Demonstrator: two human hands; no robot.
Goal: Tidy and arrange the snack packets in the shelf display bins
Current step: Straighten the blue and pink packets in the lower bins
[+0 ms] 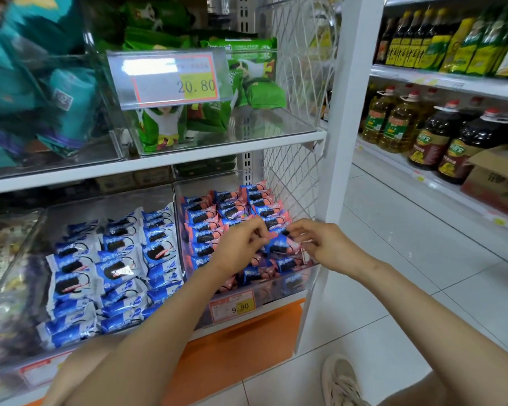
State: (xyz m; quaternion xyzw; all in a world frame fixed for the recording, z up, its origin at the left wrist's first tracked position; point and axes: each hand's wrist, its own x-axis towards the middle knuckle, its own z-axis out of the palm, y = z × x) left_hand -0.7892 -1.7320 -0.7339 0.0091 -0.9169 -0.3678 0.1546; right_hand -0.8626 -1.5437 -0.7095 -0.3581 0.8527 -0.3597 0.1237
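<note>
A clear bin (288,284) on the lower shelf holds several pink-and-blue snack packets (217,212) in rows. Both my hands are over its right part. My left hand (241,244) pinches the left end of one pink-and-blue packet (277,243), and my right hand (317,243) pinches its right end. The packet is raised slightly above the others. To the left, a second clear bin (106,203) holds several blue-and-white packets (115,268) in rows.
The upper shelf carries a bin of green packets (255,71) with a 20.80 price tag (170,79) and a bin of teal packets (27,83). A wire mesh panel (294,177) closes the shelf's right side. Oil bottles (399,124) and a cardboard box (499,177) stand across the aisle.
</note>
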